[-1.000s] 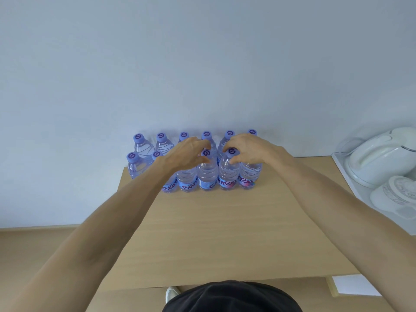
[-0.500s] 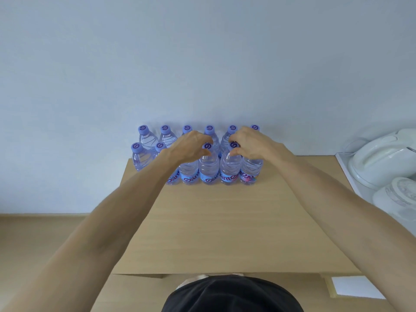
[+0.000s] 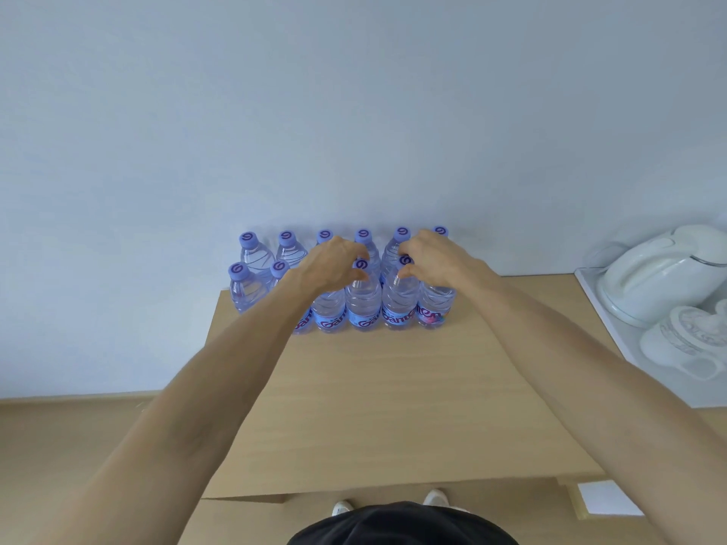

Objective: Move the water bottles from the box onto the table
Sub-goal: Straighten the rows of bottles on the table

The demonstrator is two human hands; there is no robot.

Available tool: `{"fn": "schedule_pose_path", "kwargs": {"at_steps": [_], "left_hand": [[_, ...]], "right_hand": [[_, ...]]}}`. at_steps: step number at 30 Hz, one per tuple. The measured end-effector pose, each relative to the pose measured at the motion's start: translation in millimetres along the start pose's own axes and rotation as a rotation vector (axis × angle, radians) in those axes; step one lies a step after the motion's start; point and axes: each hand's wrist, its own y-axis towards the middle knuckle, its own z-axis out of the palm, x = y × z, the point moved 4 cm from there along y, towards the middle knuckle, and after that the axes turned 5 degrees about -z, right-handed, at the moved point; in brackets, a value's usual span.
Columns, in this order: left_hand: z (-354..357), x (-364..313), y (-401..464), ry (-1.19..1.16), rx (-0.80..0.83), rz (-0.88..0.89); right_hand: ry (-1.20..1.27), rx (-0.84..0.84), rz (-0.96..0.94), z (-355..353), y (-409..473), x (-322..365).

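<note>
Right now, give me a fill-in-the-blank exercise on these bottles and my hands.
The water bottles stand on the table in ___ rows.
The left hand and right hand each curl round a cap in the ___ row.
The white kettle sits to the table's ___.
Missing words: two; front; right.

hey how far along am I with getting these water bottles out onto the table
Done: twelve capped bottles stand upright in two rows at the far edge of the table, by the wall. In hand: your left hand and right hand are curled round the necks of the two middle front bottles, which are standing on the table. Left: I can't tell; no box is in view.
</note>
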Motion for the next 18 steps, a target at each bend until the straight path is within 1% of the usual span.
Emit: {"fn": "schedule_pose_path", "kwargs": {"at_steps": [6, 12, 18], "left_hand": [[0.0, -0.8, 0.3, -0.025, -0.006, -0.025], [2.6, 0.7, 0.8, -0.063, -0.013, -0.047], [4.5, 0.4, 0.8, -0.083, -0.003, -0.064]], "right_hand": [[0.036, 0.031, -0.062, -2.7, 1.2, -3.7], [-0.004, 0.066, -0.046, -2.3, 5.3, -9.5], [0.032, 0.071, -0.097, 0.1, 7.4, -8.4]]}}
